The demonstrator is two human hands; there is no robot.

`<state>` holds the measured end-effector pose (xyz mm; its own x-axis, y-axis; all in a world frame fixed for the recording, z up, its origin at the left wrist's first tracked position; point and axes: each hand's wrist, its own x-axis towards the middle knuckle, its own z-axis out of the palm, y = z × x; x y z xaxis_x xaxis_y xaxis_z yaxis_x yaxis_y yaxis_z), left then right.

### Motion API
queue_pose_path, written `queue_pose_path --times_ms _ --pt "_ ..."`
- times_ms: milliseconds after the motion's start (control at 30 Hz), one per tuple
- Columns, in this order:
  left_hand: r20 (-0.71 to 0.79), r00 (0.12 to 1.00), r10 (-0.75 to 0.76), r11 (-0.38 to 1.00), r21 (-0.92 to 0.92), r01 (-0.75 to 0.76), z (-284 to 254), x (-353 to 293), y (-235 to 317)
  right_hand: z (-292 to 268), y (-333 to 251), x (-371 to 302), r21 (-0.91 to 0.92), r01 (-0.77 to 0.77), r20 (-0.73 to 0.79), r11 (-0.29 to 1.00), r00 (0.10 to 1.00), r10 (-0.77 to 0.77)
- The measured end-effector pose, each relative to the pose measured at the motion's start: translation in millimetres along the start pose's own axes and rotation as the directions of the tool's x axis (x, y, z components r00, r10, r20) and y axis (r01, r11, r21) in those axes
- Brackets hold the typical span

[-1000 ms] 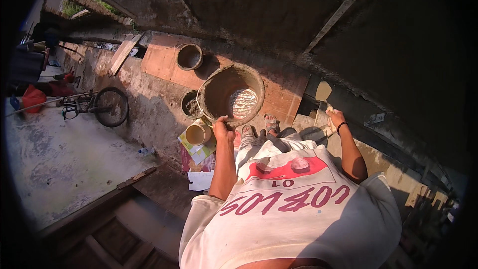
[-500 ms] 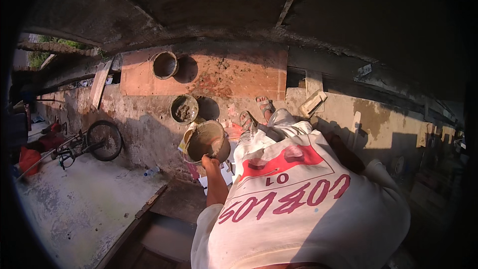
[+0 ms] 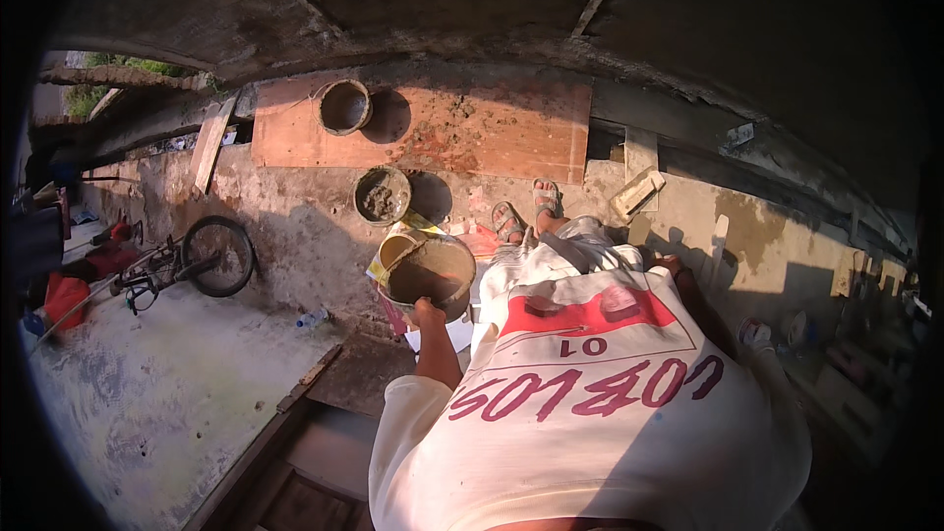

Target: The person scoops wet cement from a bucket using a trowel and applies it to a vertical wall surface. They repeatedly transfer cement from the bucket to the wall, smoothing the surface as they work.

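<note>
My left hand [image 3: 426,313] grips the rim of a round pan [image 3: 429,273] smeared with grey mortar, held low at my left side above a small yellow bucket [image 3: 396,247]. My right hand [image 3: 669,262] shows only as a dark sliver past the edge of my white shirt; whether it holds anything is hidden. My sandalled feet [image 3: 526,212] stand on the concrete ledge just beyond the pan.
A bucket of mortar [image 3: 382,195] stands on the ledge, and an empty bucket [image 3: 344,106] sits on a plywood board [image 3: 472,128] behind it. A wooden block [image 3: 637,193] lies to the right. Below left are a bicycle [image 3: 192,261] and a plastic bottle [image 3: 313,317].
The pan has come down from in front of me to my left side, looking smaller. My right hand, raised with a trowel a second ago, has dropped behind my shirt.
</note>
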<state>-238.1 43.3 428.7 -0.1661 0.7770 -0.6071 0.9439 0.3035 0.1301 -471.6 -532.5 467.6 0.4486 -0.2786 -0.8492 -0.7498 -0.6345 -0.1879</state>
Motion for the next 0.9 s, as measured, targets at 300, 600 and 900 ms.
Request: queue_pose_path --times_ms 300,600,900 --pt "0.561 0.807 0.185 0.887 -0.448 0.109 52.3 4.2 68.0 -77.3 -95.3 -4.5 0.712 -0.175 -0.044 0.680 0.955 0.293" --pt "0.599 0.788 0.140 0.972 0.067 -0.223 30.3 27.7 46.7 -27.0 -52.9 8.1 0.321 -0.202 -0.139 0.925 0.956 0.257" --pt "-0.058 0.993 -0.101 0.960 0.256 0.112 46.0 47.8 5.8 -20.3 -19.1 14.7 0.076 -0.237 0.087 0.969 0.969 0.230"
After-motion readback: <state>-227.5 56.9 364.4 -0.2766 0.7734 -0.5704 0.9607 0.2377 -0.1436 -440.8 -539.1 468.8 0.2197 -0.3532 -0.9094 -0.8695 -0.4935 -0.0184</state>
